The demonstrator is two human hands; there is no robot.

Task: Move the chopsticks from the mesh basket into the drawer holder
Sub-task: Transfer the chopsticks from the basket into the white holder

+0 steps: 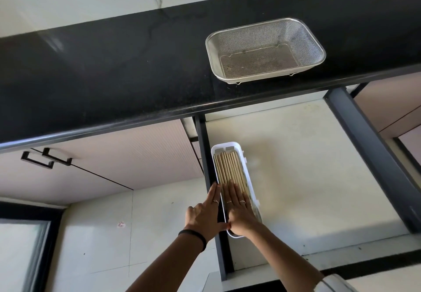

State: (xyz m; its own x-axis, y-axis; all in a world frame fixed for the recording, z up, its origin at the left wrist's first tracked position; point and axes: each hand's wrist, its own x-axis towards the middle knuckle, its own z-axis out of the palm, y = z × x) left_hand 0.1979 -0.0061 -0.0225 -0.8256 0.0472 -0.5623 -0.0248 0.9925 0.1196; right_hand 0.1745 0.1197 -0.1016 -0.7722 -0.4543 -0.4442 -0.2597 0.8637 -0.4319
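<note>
A steel mesh basket [265, 50] stands on the black counter with nothing inside it. Below, in the pulled-out drawer [307, 159], a long white holder [248, 178] lies against the drawer's left wall. Several pale wooden chopsticks [227, 168] lie side by side in it. My right hand [238, 209] rests flat, palm down, on the near ends of the chopsticks, fingers together. My left hand [207, 212] is flat against the holder's left rim and the drawer wall, holding nothing. The near end of the holder is hidden under my hands.
The black counter [114, 68] has a rounded front edge overhanging the drawer. Dark drawer rails [369, 155] frame the cream drawer floor. Closed cabinet fronts with black handles [45, 158] sit at the left. Pale floor tiles lie below.
</note>
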